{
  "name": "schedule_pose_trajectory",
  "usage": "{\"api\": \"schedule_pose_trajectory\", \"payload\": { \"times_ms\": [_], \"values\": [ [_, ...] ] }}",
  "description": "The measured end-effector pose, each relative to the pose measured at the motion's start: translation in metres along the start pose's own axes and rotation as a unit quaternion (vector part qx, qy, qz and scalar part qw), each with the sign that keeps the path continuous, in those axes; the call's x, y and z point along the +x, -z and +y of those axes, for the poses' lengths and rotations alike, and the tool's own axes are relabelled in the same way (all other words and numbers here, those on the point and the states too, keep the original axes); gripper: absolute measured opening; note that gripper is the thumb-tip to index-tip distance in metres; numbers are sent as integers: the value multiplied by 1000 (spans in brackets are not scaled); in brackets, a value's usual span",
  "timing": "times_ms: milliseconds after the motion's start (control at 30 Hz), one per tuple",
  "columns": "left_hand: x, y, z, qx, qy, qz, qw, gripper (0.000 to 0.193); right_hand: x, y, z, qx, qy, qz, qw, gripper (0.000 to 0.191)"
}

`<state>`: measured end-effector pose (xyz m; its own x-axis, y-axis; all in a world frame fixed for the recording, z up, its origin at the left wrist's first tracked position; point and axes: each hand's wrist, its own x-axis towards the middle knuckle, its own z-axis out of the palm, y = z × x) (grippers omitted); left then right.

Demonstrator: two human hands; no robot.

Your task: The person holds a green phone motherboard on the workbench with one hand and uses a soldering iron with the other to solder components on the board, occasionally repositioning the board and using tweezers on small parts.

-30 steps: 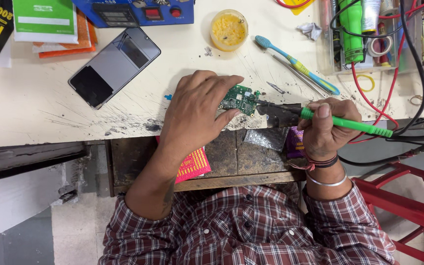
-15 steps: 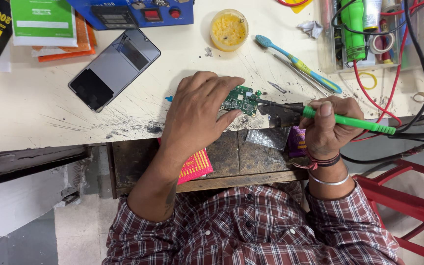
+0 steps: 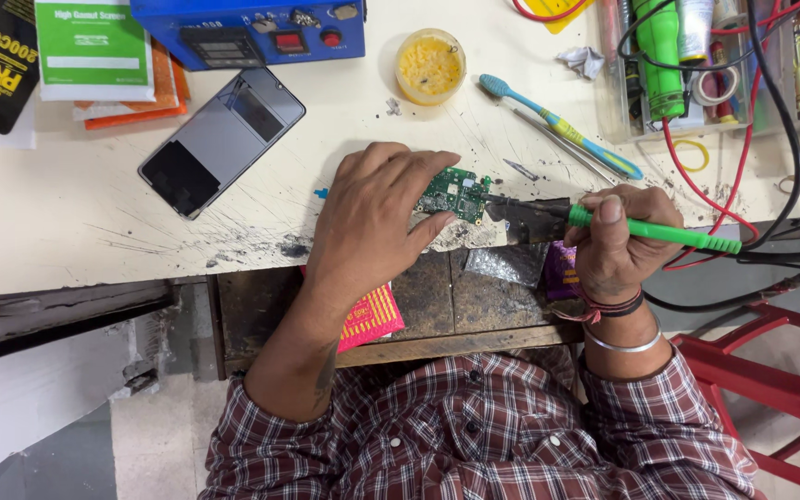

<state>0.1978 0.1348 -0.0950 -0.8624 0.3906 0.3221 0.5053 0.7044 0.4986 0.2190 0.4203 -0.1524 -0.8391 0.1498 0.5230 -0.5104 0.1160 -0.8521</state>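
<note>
My left hand (image 3: 377,218) lies over a small green circuit board (image 3: 456,192) at the front edge of the pale workbench (image 3: 76,231), pressing it down with fingers and thumb. My right hand (image 3: 615,243) grips a green-handled soldering iron (image 3: 659,231), held like a pen. Its metal tip points left and touches the board's right edge. A red cable runs from the iron's rear end toward the right.
A smartphone (image 3: 222,141) lies screen-up at left. Behind it are a blue power unit (image 3: 247,30), flat packets (image 3: 94,51), a yellow paste jar (image 3: 430,67), a blue toothbrush (image 3: 557,125), tweezers and a clear box of tools (image 3: 696,65). A red stool (image 3: 780,380) stands at right.
Both hands hold nearly the same pose. The iron's tip stays at the board's right edge with only slight shifts.
</note>
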Motion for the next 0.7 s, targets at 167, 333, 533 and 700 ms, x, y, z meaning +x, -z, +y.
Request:
{"api": "schedule_pose_trajectory", "payload": {
  "times_ms": [167, 333, 533, 700],
  "values": [
    [-1, 0, 1, -9, 2, 0, 1000, 61, 1, -2, -2, 12, -4, 0, 1000, 32],
    [2, 0, 2, 4, 2, -4, 1000, 62, 3, 0, -3, 5, -2, -7, 1000, 31],
    [3, 1, 3, 3, 6, -6, 1000, 62, 5, 2, -4, 10, -5, -11, 1000, 32],
    [3, 2, 4, -5, 5, -8, 1000, 61, 5, 1, -3, 11, -10, -2, 1000, 32]
  ]
}}
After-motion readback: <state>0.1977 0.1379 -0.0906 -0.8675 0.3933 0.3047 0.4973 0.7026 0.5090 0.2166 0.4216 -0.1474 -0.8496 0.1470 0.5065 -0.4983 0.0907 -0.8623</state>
